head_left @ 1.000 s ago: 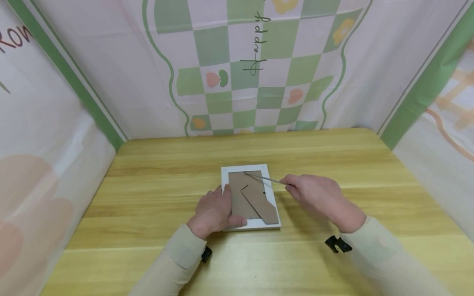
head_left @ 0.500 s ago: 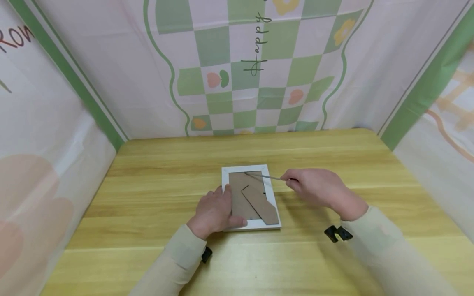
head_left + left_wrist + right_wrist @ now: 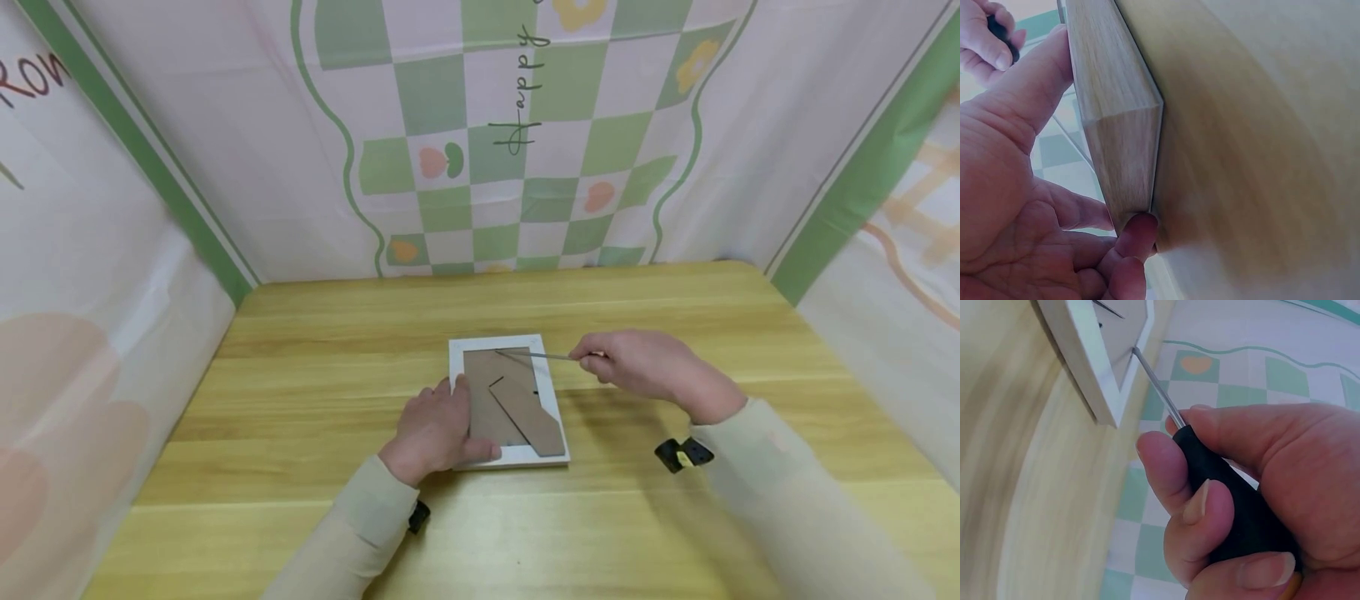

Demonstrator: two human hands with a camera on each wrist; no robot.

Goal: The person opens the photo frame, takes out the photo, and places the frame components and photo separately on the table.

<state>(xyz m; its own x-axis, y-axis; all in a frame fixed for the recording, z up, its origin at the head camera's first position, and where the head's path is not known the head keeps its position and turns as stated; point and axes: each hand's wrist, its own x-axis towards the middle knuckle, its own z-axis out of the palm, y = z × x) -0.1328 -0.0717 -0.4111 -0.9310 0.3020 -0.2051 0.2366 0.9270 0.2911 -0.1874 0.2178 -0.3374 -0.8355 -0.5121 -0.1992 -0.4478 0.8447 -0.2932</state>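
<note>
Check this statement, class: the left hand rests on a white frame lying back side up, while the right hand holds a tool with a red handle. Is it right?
One detail is wrong: the tool has a black handle, not red, as the right wrist view shows. The rest stands: left hand on the back-up white frame, right hand holding the tool.

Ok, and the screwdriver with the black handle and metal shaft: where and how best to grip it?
Probably round its thick black handle, coming from the right: the thin metal shaft runs leftward to the inner edge of the white rectangular picture frame, whose left side the left hand occupies. The right hand grips that handle.
</note>
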